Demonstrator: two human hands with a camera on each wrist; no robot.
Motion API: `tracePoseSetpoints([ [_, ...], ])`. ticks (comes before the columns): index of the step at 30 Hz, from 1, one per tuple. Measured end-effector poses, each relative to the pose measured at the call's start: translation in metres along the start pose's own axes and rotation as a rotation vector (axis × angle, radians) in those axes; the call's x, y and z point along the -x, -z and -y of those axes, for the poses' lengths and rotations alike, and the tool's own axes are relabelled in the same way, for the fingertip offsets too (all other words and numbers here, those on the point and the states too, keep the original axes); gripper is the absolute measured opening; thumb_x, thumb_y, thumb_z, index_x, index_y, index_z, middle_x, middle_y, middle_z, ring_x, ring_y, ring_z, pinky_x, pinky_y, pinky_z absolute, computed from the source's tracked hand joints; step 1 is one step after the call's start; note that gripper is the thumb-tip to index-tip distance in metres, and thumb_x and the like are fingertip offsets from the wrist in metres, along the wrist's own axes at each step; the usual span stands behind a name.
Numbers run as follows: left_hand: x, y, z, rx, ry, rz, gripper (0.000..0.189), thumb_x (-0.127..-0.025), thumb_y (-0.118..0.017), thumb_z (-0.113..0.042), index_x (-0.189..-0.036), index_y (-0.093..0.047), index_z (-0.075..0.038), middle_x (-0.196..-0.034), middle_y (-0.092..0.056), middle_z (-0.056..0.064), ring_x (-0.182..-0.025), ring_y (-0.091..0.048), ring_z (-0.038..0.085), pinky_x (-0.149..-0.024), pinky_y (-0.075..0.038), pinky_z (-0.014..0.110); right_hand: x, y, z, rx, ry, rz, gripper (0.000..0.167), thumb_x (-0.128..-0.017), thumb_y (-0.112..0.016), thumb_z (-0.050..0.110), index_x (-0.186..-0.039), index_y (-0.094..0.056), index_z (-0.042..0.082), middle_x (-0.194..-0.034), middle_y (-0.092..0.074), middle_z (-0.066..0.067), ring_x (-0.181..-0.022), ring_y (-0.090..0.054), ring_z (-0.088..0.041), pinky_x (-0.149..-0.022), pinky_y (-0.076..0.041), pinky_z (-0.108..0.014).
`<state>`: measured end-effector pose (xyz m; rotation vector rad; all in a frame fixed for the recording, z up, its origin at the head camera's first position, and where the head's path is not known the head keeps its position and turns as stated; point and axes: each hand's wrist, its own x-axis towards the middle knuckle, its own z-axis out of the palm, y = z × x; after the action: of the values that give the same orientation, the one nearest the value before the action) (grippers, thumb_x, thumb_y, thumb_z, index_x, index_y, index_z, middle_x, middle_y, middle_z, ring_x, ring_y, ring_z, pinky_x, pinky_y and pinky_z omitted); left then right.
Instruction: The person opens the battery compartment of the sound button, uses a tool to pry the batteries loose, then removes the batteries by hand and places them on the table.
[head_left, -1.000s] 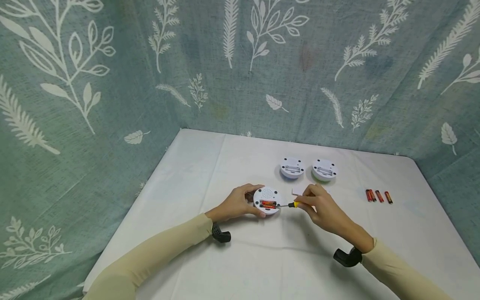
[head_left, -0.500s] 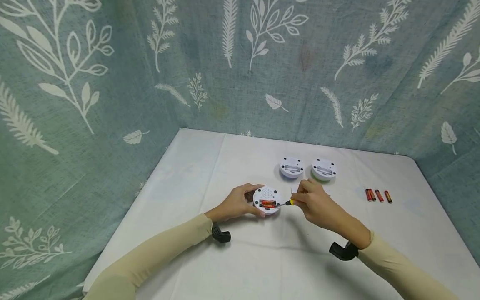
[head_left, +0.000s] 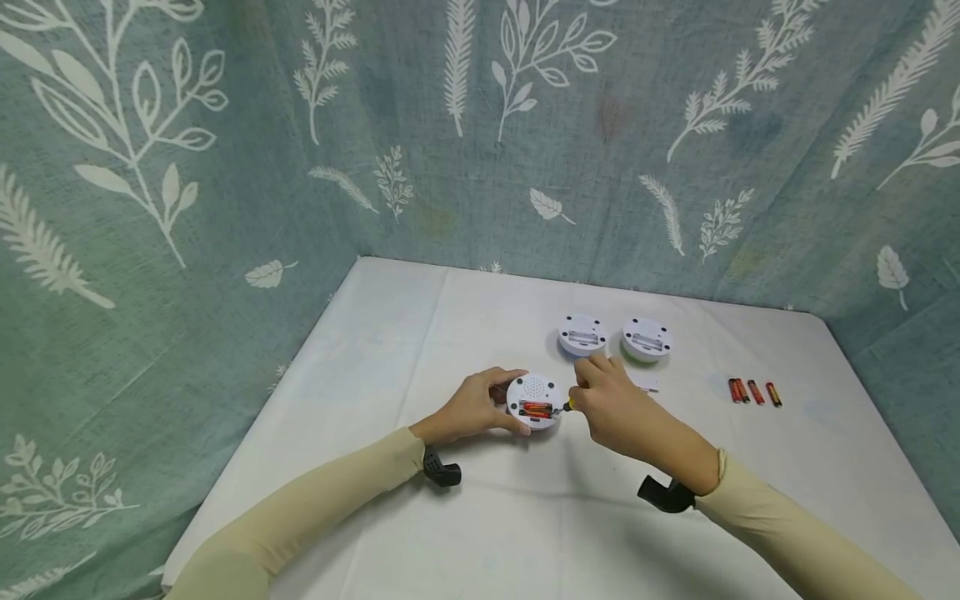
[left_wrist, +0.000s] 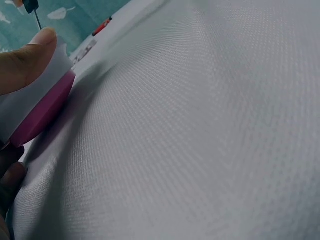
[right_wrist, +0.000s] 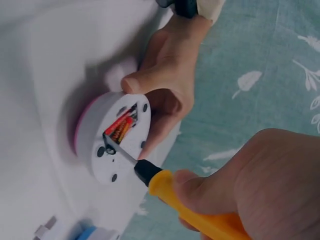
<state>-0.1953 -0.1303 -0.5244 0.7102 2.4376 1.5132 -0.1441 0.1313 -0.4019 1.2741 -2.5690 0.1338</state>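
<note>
A round white device lies with its underside up, its speaker holes and open battery compartment showing. Red AAA batteries sit inside that compartment. My left hand grips the device from its left side, thumb on the near edge. A pink lower part shows in the left wrist view. My right hand holds a screwdriver with a yellow and black handle. Its metal tip meets the end of the compartment, at the corner beside the batteries. Most of the handle is hidden by the right hand in the head view.
Two similar white devices, one with a blue lower part and one with green, stand behind, their compartments facing up. Several loose red batteries lie to the right. A small white flat piece shows beyond the right hand.
My right hand has moved left, closer to the device, and the screwdriver's angle has shifted while its tip stays at the compartment's end. The left hand and device have stayed in place.
</note>
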Motion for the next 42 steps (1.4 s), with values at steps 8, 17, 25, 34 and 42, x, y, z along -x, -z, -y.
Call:
tracePoseSetpoints([
  [8,0.0,-0.001,0.001,-0.02,0.003,0.002,0.096,-0.065,-0.099,-0.04,-0.148,-0.057,-0.018,-0.121,-0.063,-0.006,-0.099,-0.06,0.016,-0.086,-0.051,0.03,0.002,-0.005,-0.003,-0.041,-0.006,-0.025,0.018,-0.081,-0.074,-0.01,-0.075,-0.071,0.007,-0.081,-0.042,-0.001,-0.08,-0.035,-0.022,-0.07,-0.03,-0.036],
  [17,0.002,0.001,0.0,-0.023,0.022,-0.003,0.095,-0.065,-0.099,-0.04,-0.148,-0.058,-0.019,-0.118,-0.063,-0.007,-0.096,-0.059,0.016,-0.083,-0.05,0.029,0.027,-0.025,-0.023,-0.304,-0.122,-0.126,0.014,-0.084,-0.079,-0.007,-0.096,-0.08,0.001,-0.087,-0.052,0.001,-0.081,-0.038,-0.015,-0.069,-0.036,-0.03],
  [25,0.002,0.001,-0.001,-0.017,0.024,-0.006,0.095,-0.065,-0.099,-0.04,-0.148,-0.057,-0.017,-0.121,-0.063,-0.005,-0.096,-0.058,0.016,-0.083,-0.049,0.029,0.043,-0.038,-0.028,-0.369,-0.205,-0.176,0.019,-0.084,-0.081,-0.003,-0.101,-0.081,0.006,-0.091,-0.055,0.003,-0.087,-0.044,-0.013,-0.071,-0.04,-0.03],
  [34,0.002,0.002,0.0,-0.014,0.049,-0.004,0.096,-0.064,-0.099,-0.044,-0.148,-0.058,-0.021,-0.117,-0.063,-0.007,-0.097,-0.056,0.017,-0.083,-0.048,0.03,0.056,-0.053,-0.03,-0.424,-0.264,-0.232,0.021,-0.084,-0.081,-0.004,-0.104,-0.082,0.005,-0.093,-0.058,0.003,-0.087,-0.046,-0.011,-0.069,-0.04,-0.028],
  [42,0.001,0.002,-0.001,0.0,0.055,0.002,0.095,-0.065,-0.099,-0.042,-0.148,-0.057,-0.021,-0.12,-0.063,-0.007,-0.098,-0.055,0.017,-0.084,-0.047,0.03,0.063,-0.061,-0.031,-0.465,-0.345,-0.217,0.018,-0.09,-0.079,0.003,-0.106,-0.082,0.009,-0.093,-0.055,0.008,-0.087,-0.048,-0.011,-0.071,-0.039,-0.029],
])
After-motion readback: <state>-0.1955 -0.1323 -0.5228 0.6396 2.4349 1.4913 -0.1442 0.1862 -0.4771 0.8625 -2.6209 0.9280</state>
